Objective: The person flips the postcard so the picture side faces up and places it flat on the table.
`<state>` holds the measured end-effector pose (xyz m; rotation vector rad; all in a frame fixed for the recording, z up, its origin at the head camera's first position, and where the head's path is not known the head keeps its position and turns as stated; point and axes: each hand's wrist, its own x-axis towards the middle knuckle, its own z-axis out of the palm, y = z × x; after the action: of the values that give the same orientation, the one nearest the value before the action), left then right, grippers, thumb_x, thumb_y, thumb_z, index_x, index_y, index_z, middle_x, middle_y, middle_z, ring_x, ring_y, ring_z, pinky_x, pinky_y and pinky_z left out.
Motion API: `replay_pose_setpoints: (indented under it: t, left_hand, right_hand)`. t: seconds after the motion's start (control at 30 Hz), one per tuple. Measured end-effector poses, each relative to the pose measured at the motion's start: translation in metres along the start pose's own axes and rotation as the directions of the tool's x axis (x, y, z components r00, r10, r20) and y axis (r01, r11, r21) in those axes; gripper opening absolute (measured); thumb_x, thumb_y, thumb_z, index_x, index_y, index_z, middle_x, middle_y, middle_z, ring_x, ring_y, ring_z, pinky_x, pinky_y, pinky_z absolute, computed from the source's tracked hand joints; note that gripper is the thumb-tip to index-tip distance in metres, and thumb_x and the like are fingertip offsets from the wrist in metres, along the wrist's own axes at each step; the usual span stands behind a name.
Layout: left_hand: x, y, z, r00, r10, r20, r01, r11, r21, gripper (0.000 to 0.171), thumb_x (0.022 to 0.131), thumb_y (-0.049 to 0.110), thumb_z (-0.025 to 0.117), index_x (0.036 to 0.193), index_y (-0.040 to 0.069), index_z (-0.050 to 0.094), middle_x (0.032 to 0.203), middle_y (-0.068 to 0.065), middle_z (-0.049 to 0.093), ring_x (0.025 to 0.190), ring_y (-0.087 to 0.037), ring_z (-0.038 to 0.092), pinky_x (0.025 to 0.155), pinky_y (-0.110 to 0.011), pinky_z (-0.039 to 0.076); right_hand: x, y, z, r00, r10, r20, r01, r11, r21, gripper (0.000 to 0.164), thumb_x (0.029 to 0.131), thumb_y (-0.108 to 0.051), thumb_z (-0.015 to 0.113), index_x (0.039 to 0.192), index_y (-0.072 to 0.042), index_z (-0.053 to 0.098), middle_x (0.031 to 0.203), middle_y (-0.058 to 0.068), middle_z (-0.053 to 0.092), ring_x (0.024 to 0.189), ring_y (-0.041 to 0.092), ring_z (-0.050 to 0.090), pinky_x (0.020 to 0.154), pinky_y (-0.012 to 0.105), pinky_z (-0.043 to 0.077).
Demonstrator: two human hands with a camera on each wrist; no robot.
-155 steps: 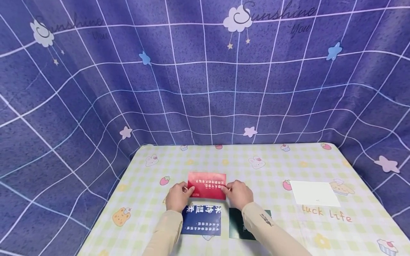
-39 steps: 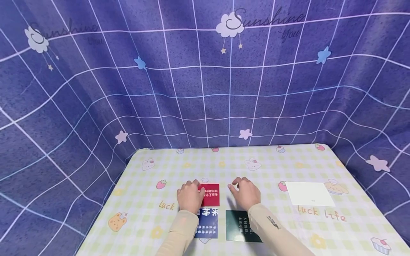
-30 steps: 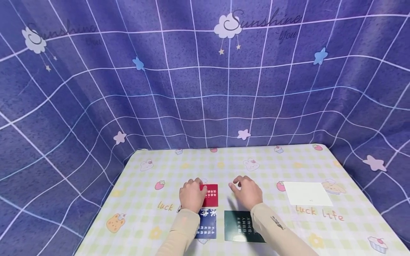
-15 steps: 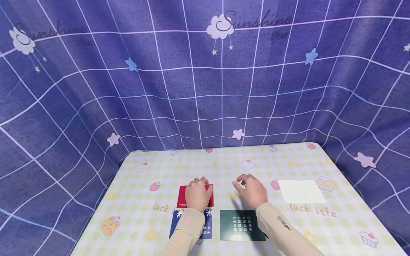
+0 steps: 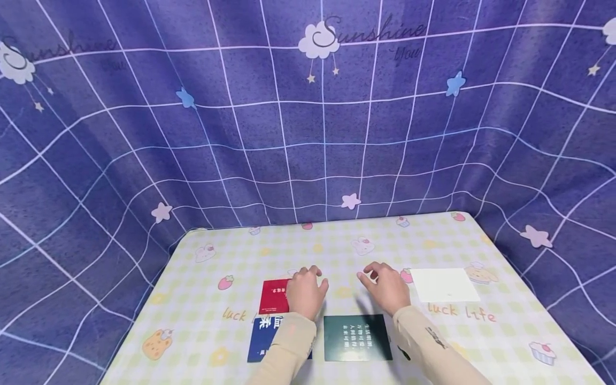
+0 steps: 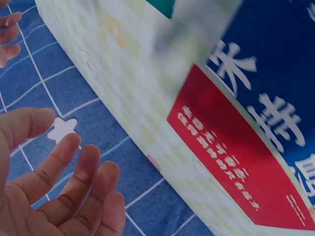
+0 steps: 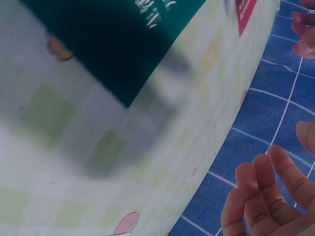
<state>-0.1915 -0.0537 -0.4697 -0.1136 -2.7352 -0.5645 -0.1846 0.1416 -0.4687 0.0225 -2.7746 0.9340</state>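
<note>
My left hand point(image 5: 306, 293) is raised over the right part of a red card point(image 5: 274, 297), its fingers loosely bent and holding nothing. The left wrist view shows that hand point(image 6: 64, 191) apart from the red card point(image 6: 221, 152). Just below the red card lies a blue card point(image 5: 262, 339) with white characters, partly covered by my left forearm. My right hand point(image 5: 389, 289) hovers above the table, fingers loosely curved around nothing. A dark green card point(image 5: 357, 338) with white vertical writing lies flat, nearer to me than both hands.
A blank white card point(image 5: 445, 284) lies at the right of the table. A pale checked cloth point(image 5: 231, 342) with cartoon prints covers the tabletop. Behind and at the sides hangs a purple-blue gridded curtain point(image 5: 308, 123).
Both hands held the red card earlier; it now lies above the blue card, released. My left hand has since shifted right off part of it, and the head view has turned slightly right.
</note>
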Motion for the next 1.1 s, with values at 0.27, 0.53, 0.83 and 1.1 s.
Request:
replay_pose_setpoints:
  t: [0.27,0.53,0.83,1.1]
  left_hand:
    - [-0.001,0.013,0.008,0.999,0.011,0.03,-0.01,1.0,-0.013,0.02,0.086,0.025,0.081,0.097,0.011,0.074,0.085,-0.009,0.069,0.079,-0.029,0.067,0.073,-0.044,0.055]
    - [-0.004,0.029,0.018,0.998,0.025,0.06,-0.025,1.0,-0.001,0.02,0.086,0.025,0.081,0.097,0.01,0.073,0.084,-0.008,0.068,0.078,-0.027,0.067,0.073,-0.043,0.055]
    - [-0.004,0.048,0.032,0.996,0.031,0.088,-0.032,0.999,0.009,0.02,0.086,0.027,0.08,0.096,0.012,0.073,0.085,-0.007,0.069,0.079,-0.027,0.067,0.073,-0.043,0.054]
    - [-0.005,0.06,0.048,0.994,0.047,0.095,-0.048,0.999,0.013,0.019,0.085,0.027,0.08,0.093,0.011,0.073,0.083,-0.007,0.068,0.077,-0.027,0.066,0.069,-0.043,0.052]
  right_hand:
    - [-0.002,0.016,-0.014,0.999,0.053,0.012,-0.053,0.998,-0.017,0.027,0.094,-0.036,0.073,0.104,-0.011,0.074,0.092,0.006,0.069,0.08,0.025,0.065,0.064,0.044,0.05]
    - [-0.001,0.035,-0.026,0.997,0.077,0.023,-0.076,0.997,-0.023,0.03,0.095,-0.036,0.071,0.108,-0.009,0.073,0.093,0.008,0.069,0.079,0.027,0.066,0.063,0.045,0.05]
    - [-0.004,0.062,-0.039,0.992,0.121,0.023,-0.12,0.992,-0.036,0.031,0.095,-0.036,0.068,0.109,-0.008,0.072,0.094,0.009,0.07,0.083,0.029,0.067,0.065,0.046,0.049]
    - [-0.005,0.085,-0.048,0.984,0.171,0.046,-0.169,0.984,-0.054,0.042,0.098,-0.047,0.063,0.11,-0.007,0.071,0.097,0.012,0.071,0.084,0.032,0.067,0.064,0.047,0.049]
